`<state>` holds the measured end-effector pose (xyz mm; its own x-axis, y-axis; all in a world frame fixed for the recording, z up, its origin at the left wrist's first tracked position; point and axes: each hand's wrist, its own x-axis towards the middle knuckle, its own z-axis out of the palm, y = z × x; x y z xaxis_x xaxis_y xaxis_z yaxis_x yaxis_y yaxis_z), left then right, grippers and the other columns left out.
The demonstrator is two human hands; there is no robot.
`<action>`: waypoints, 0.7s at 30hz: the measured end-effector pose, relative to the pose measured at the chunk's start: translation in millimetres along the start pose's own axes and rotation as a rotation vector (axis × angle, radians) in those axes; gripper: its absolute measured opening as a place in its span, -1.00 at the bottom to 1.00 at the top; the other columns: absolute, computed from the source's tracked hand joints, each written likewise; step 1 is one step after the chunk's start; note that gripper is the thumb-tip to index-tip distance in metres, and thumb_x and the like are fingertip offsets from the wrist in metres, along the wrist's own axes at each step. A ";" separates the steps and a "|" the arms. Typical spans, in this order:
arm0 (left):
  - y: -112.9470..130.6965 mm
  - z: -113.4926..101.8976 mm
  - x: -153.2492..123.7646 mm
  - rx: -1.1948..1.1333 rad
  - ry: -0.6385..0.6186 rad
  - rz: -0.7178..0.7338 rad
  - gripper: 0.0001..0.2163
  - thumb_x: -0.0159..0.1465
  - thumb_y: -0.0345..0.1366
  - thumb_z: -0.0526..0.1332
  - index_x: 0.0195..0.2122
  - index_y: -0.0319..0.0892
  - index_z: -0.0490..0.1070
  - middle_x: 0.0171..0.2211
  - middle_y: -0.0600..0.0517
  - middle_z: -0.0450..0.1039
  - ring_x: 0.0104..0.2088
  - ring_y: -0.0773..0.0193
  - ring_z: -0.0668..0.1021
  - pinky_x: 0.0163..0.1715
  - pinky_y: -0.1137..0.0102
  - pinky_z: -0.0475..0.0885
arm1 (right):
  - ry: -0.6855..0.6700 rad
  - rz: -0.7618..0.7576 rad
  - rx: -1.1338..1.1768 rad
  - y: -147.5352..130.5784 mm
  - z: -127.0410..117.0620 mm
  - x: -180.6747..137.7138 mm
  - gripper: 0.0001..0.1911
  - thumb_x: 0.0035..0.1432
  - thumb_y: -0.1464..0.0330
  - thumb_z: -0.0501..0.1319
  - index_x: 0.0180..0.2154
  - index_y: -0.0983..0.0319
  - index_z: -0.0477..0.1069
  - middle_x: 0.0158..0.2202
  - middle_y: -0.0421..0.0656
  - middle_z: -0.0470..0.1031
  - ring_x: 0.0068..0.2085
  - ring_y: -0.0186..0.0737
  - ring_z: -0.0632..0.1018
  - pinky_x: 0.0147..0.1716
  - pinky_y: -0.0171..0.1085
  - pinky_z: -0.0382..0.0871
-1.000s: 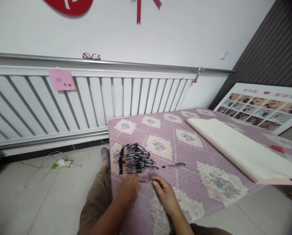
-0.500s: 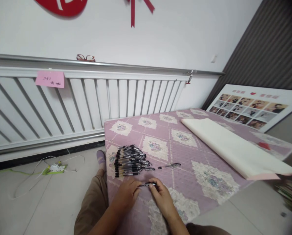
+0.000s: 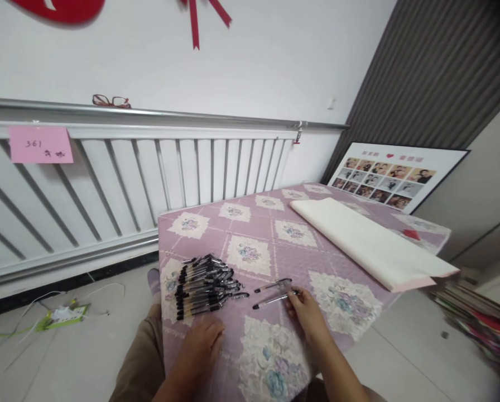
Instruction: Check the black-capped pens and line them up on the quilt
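Observation:
My right hand (image 3: 304, 310) pinches a pen (image 3: 275, 300) at its right, dark end. The pen's slim body points left, low over the cloth. Just beyond it another pen (image 3: 270, 286) lies nearly parallel. Near the bed's close edge, my left hand (image 3: 202, 339) rests on the cloth with its fingers curled in; no object shows in it. Right beyond that hand lies a heap of clear pens with black caps (image 3: 203, 285), stacked roughly side by side.
A purple flowered cover (image 3: 250, 223) spreads under the pens. On it, to the right, lies a cream folded sheet (image 3: 359, 240). A photo board (image 3: 392, 173) leans at the back right. A white radiator (image 3: 149, 173) runs along the wall. A power strip (image 3: 63, 317) sits on the floor.
Half a second ago both hands held a pen together in front of the heap. The right hand has carried it right, beside the loose pen; the left has let go. The view has turned right.

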<state>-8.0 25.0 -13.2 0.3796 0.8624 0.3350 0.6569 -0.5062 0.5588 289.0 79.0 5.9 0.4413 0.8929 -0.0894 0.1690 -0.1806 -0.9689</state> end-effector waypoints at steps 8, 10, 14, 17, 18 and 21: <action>-3.2 6.1 3.5 0.073 0.047 0.051 -0.83 0.29 -0.31 0.07 -0.19 -0.12 0.44 -0.25 -0.04 0.50 -0.24 0.19 0.51 -0.21 0.30 0.44 | -0.010 0.023 -0.155 3.2 -13.7 44.3 -0.74 0.00 0.27 0.14 -0.24 0.25 0.36 -0.60 -0.25 0.41 -0.57 -0.30 0.47 -0.64 -0.38 0.31; -4.2 7.3 4.1 0.098 0.028 0.062 -0.82 0.30 -0.32 0.05 -0.19 -0.12 0.43 -0.26 -0.04 0.49 -0.25 0.19 0.51 -0.22 0.31 0.44 | -0.032 0.009 -0.213 4.3 -15.1 49.5 -0.73 0.00 0.28 0.15 -0.24 0.26 0.38 -0.63 -0.27 0.40 -0.61 -0.29 0.46 -0.67 -0.37 0.28; -5.2 8.3 5.9 0.165 0.005 0.090 -0.82 0.31 -0.33 0.03 -0.22 -0.11 0.42 -0.30 -0.03 0.48 -0.28 0.19 0.51 -0.25 0.32 0.43 | -0.022 -0.065 -0.306 5.9 -22.8 55.8 -0.68 -0.06 0.27 0.21 -0.21 0.25 0.42 -0.60 -0.25 0.43 -0.57 -0.23 0.47 -0.53 -0.28 0.34; -8.5 10.4 7.3 0.217 0.011 0.149 -0.83 0.30 -0.33 0.03 -0.24 -0.11 0.42 -0.34 -0.01 0.48 -0.32 0.21 0.51 -0.29 0.34 0.43 | 0.006 -0.205 -0.382 9.8 -30.2 56.5 -0.67 -0.07 0.29 0.23 -0.20 0.23 0.43 -0.43 -0.16 0.49 -0.34 -0.13 0.52 -0.26 -0.18 0.38; -10.2 11.4 7.6 0.230 0.010 0.167 -0.83 0.29 -0.34 0.03 -0.24 -0.10 0.41 -0.35 0.00 0.48 -0.34 0.21 0.51 -0.31 0.36 0.43 | 0.009 -0.296 -0.427 11.6 -32.0 55.9 -0.66 -0.05 0.29 0.21 -0.17 0.22 0.43 -0.35 -0.12 0.49 -0.26 -0.10 0.52 -0.18 -0.15 0.37; -16.2 14.5 8.0 0.263 -0.013 0.196 -0.85 0.28 -0.35 0.06 -0.24 -0.08 0.41 -0.36 0.02 0.47 -0.35 0.23 0.51 -0.33 0.39 0.43 | -0.035 -0.525 -0.536 16.4 -33.7 53.2 -0.59 0.03 0.29 0.16 -0.04 0.19 0.38 -0.11 -0.06 0.42 -0.06 -0.09 0.46 0.00 -0.13 0.30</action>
<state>-6.2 40.2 -30.7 0.5225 0.7499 0.4058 0.7157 -0.6444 0.2692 345.0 109.6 -7.0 0.1576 0.9278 0.3381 0.7597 0.1048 -0.6418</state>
